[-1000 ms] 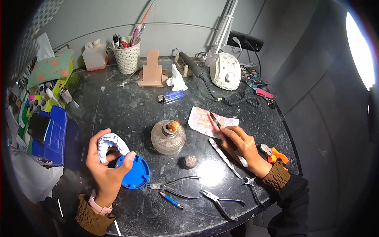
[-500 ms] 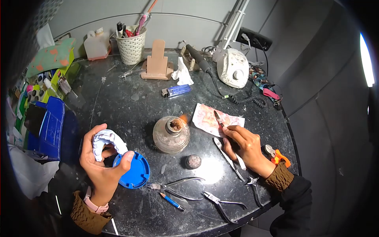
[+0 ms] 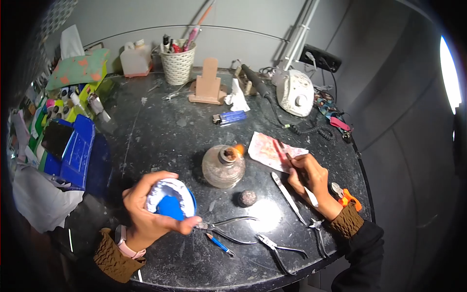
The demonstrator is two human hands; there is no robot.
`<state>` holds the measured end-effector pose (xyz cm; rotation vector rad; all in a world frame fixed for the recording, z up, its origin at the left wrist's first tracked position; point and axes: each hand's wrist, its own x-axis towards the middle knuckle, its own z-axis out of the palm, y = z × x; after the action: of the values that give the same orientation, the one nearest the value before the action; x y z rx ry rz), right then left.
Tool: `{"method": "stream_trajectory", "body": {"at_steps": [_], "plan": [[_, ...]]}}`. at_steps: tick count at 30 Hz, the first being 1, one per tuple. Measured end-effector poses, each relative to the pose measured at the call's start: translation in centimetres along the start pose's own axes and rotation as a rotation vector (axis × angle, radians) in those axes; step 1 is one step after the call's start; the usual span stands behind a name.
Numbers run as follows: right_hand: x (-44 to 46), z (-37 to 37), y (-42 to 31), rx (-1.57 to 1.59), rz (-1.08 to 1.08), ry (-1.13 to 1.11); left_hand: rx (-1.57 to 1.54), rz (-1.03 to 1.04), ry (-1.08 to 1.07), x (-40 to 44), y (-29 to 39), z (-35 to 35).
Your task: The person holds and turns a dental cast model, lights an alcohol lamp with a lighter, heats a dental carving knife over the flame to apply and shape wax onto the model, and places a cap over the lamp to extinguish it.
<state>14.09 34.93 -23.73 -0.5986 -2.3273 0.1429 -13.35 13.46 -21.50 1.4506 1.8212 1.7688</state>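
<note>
My left hand (image 3: 141, 209) is closed around a pale dental cast (image 3: 154, 193), with its horseshoe arch facing up. A round blue plate (image 3: 170, 209) shows through the arch and past its right edge, held along with the cast. My right hand (image 3: 314, 180) grips a wax knife (image 3: 312, 197) like a pen. Its dark blade lies over a pink-stained sheet of paper (image 3: 262, 148); whether it touches is unclear. Between my hands stands a glass spirit burner (image 3: 221, 173) with an orange flame (image 3: 239, 149). A second slim metal tool (image 3: 288, 197) lies beside my right hand.
Several pliers (image 3: 275, 248), a short blue pencil (image 3: 220, 245) and a dark round lump (image 3: 247, 198) lie in front. Orange-handled cutters (image 3: 350, 199) sit at right. Behind are a lighter (image 3: 231, 118), a pen cup (image 3: 178, 65) and a handpiece control unit (image 3: 295, 92). A blue box (image 3: 80, 151) stands left.
My left hand has turned the cast, and the blue plate now sits behind its arch. The right hand still holds the wax knife over the paper. The whole view has shifted slightly.
</note>
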Motion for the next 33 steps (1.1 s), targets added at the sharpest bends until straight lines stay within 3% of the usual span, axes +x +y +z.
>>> {"method": "stream_trajectory", "body": {"at_steps": [4, 8, 12, 16, 22, 25, 33], "plan": [[0.3, -0.8, 0.1, 0.155, 0.02, 0.055, 0.131, 0.267, -0.064, 0.6, -0.4, 0.0], [0.3, -1.1, -0.2, 0.469, 0.121, 0.111, 0.126, 0.256, -0.082, 0.5, -0.1, 0.1], [3.1, -2.0, -4.3, 0.978, 0.383, 0.172, 0.144, 0.316, -0.112, 0.5, 0.3, 0.0], [5.1, -1.1, -6.5, 1.136, 0.535, 0.135, 0.203, 0.448, -0.158, 0.6, 0.8, -0.1], [5.5, -1.3, -8.0, 1.22, 0.321, 0.198, 0.203, 0.534, -0.18, -0.1, 1.2, 0.4], [5.0, -2.4, -9.7, 1.15, 0.052, 0.055, 0.229, 0.532, -0.208, -0.8, 1.6, 1.0], [3.7, -3.8, -12.8, 0.982, -0.09, -0.137, 0.311, 0.541, -0.26, -1.7, 2.0, 1.5]]}}
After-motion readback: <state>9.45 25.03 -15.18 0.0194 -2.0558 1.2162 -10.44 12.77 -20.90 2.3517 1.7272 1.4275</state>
